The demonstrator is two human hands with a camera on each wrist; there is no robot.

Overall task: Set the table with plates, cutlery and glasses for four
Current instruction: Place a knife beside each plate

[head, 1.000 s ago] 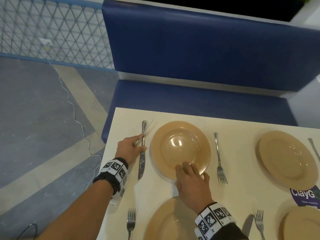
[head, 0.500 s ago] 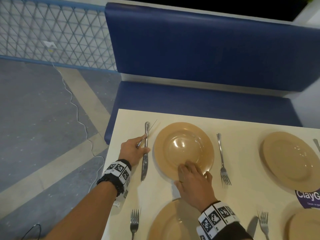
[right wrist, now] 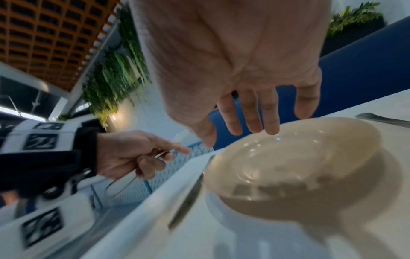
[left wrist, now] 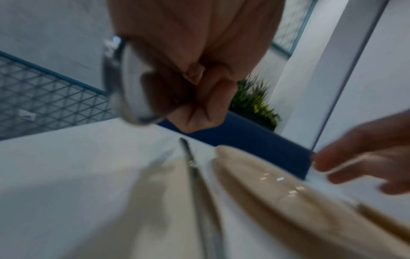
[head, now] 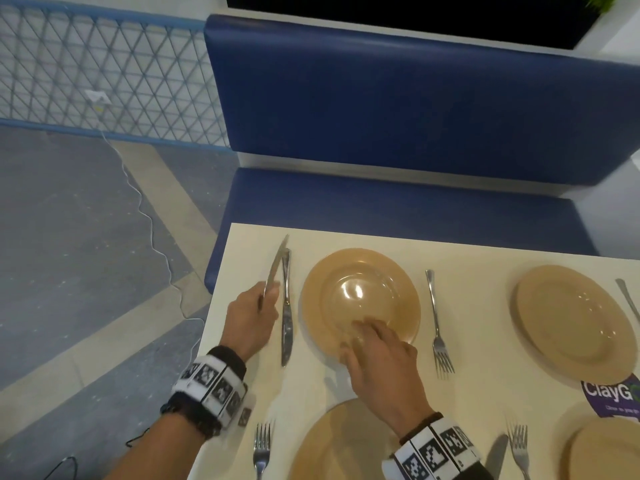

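Note:
A tan plate (head: 360,289) sits at the table's far left setting, with a knife (head: 286,317) lying along its left side and a fork (head: 437,323) on its right. My left hand (head: 263,303) grips a second knife (head: 277,261), its blade pointing away over the table; the left wrist view shows this second knife (left wrist: 124,84) in curled fingers. My right hand (head: 367,336) reaches over the plate's near rim with straight fingers (right wrist: 255,115) at the plate (right wrist: 299,154). Whether they touch it I cannot tell.
More tan plates stand at the right (head: 575,323), near middle (head: 332,448) and near right (head: 606,452). Forks (head: 262,448) (head: 519,448) and a knife (head: 497,455) lie by the near plates. A purple sticker (head: 609,396) is on the table. A blue bench (head: 398,209) runs behind; the table's left edge (head: 214,306) is by my left hand.
My left hand has drawn back from the lying knife, and the knife it holds now points more straight away. My right hand has slid further over the plate.

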